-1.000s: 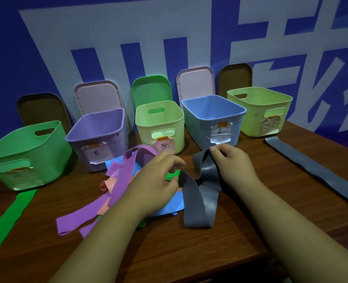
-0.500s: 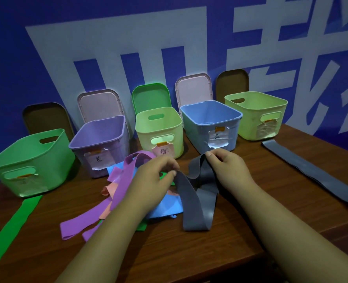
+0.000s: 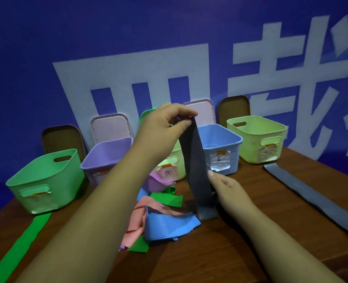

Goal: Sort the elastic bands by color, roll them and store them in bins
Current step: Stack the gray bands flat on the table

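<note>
My left hand (image 3: 165, 121) is raised above the table and pinches the top end of a dark grey elastic band (image 3: 195, 166), which hangs down to the tabletop. Lower down, my right hand (image 3: 228, 188) pinches the band's right edge with its thumb in front. Left of the band's foot lies a tangled pile of bands: blue (image 3: 169, 225), pink (image 3: 136, 221), green (image 3: 165, 199) and purple (image 3: 156, 182). A row of open bins stands behind: green (image 3: 44, 180), purple (image 3: 105, 154), pale green (image 3: 179, 166), blue (image 3: 220, 144) and yellow-green (image 3: 256, 137).
A grey band (image 3: 311, 199) lies flat on the wooden table (image 3: 209, 252) at the right, and a green band (image 3: 16, 248) lies flat at the left. Bin lids (image 3: 109, 125) lean against the blue wall behind the bins.
My left hand has lifted the grey band's end high above the pile, so the band now hangs straight. My right hand has slid lower along it. The view has tilted up.
</note>
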Demonstrator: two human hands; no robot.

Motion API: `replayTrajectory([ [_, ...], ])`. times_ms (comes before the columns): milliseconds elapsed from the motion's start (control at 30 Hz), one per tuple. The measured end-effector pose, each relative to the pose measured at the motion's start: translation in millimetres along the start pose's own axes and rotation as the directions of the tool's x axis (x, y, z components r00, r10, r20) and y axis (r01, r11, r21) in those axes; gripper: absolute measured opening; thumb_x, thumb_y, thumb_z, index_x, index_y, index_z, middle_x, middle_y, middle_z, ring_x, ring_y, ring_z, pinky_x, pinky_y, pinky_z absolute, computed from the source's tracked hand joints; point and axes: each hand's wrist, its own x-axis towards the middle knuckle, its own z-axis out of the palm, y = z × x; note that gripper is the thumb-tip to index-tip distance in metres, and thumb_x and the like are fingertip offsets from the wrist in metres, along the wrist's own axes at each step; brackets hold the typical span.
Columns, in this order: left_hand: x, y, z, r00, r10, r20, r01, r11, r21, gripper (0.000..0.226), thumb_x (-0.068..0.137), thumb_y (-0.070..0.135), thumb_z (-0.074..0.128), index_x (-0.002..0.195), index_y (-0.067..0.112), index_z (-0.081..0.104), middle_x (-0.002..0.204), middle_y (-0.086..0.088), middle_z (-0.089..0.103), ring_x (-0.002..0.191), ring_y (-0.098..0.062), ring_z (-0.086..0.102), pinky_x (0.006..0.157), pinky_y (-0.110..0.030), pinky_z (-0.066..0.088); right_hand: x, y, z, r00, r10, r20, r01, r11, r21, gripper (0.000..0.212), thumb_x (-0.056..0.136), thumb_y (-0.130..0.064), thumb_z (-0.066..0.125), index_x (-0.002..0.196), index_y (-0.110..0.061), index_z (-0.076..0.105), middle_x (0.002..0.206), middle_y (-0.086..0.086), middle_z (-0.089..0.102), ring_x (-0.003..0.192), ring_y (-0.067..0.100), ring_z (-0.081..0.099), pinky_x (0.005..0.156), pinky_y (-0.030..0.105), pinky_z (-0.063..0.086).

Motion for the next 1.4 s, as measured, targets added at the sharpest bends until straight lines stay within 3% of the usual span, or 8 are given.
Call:
replayTrajectory([
  [200,29.9,16.8,-3.8,0.998,-0.020,-0.062,0.023,0.999,0.040,0.021,0.101,0.019,0.070,0.113,0.035,0.077,0.108,0.020,0.072,0.100,0.003,0.067,0.088,-0.020,0.059,5.8,-4.8,-1.2,0.986,0.161,0.049,-0.166,0.977,0.130,0.060,0.111,-0.059,0.038,0.110,-0.019,0.083,0.104,0.001,0.083,0.100,0.016,0.077,0.085,0.033,0.055],
  [300,41.1,18.2,-4.5,0.996,-0.028,-0.090,0.031,0.999,0.028,0.020,0.101,0.017,0.071,0.110,0.034,0.076,0.106,0.020,0.073,0.099,0.005,0.067,0.089,-0.020,0.059,8.9,-12.1,2.0,0.960,0.278,0.018,-0.278,0.954,0.112,0.061,0.109,-0.061,0.044,0.088,-0.018,0.081,0.087,0.005,0.078,0.084,0.019,0.074,0.075,0.033,0.055],
  [467,52.3,12.4,-3.1,0.991,-0.074,-0.112,0.079,0.996,0.033,0.017,0.101,0.023,0.073,0.107,0.039,0.074,0.102,0.024,0.073,0.099,0.003,0.068,0.086,-0.019,0.059,-6.6,-8.5,-4.0,0.991,0.063,0.116,-0.065,0.998,0.013,0.047,0.106,-0.063,0.053,0.113,-0.026,0.082,0.113,-0.003,0.082,0.115,0.018,0.075,0.106,0.046,0.054],
  [633,61.1,-4.0,-2.0,0.977,-0.150,-0.154,0.146,0.989,-0.038,0.015,0.095,0.020,0.079,0.100,0.035,0.079,0.097,0.017,0.078,0.094,-0.002,0.073,0.085,-0.035,0.065,-13.4,-15.3,-3.0,0.993,0.006,0.115,0.001,0.998,-0.061,0.035,0.110,-0.046,0.055,0.102,-0.022,0.080,0.100,0.003,0.081,0.097,0.020,0.076,0.086,0.038,0.056],
  [833,64.2,-16.3,-0.4,0.966,-0.222,-0.130,0.228,0.973,0.034,0.018,0.094,0.011,0.080,0.088,0.028,0.076,0.089,0.008,0.075,0.080,-0.013,0.072,0.060,-0.026,0.063,-16.4,-15.5,-5.7,0.998,0.024,0.065,-0.008,0.973,-0.233,0.037,0.108,-0.051,0.058,0.098,-0.020,0.075,0.091,0.002,0.077,0.089,0.023,0.074,0.076,0.037,0.052],
  [1067,69.1,-38.2,7.2,0.934,-0.357,0.021,0.354,0.931,0.086,0.013,0.090,0.015,0.084,0.088,0.027,0.084,0.081,0.007,0.080,0.073,-0.022,0.078,0.080,-0.046,0.067,-31.3,-26.2,-29.8,0.998,0.036,0.049,-0.012,0.910,-0.414,0.026,0.107,-0.044,0.061,0.097,-0.026,0.077,0.088,-0.006,0.079,0.084,0.010,0.074,0.075,0.037,0.057],
  [1267,61.7,-25.4,45.0,0.925,-0.360,0.123,0.365,0.931,-0.020,0.023,0.089,0.002,0.080,0.105,0.018,0.083,0.097,-0.003,0.081,0.084,-0.014,0.078,0.074,-0.020,0.062,-46.5,-45.7,-78.3,1.000,0.009,-0.010,-0.013,0.830,-0.558,0.010,0.103,-0.044,0.066,0.106,-0.037,0.073,0.092,-0.019,0.077,0.085,-0.007,0.069,0.073,0.024,0.050],
  [1400,61.6,-19.8,96.8,0.945,-0.280,0.171,0.277,0.960,0.042,0.039,0.083,-0.001,0.077,0.116,0.021,0.082,0.102,0.002,0.080,0.094,-0.018,0.075,0.085,-0.027,0.061,-57.8,-61.8,-115.5,0.998,-0.006,-0.057,-0.037,0.693,-0.720,0.016,0.101,-0.047,0.068,0.114,-0.038,0.068,0.097,-0.013,0.075,0.088,0.000,0.068,0.071,0.028,0.054],
])
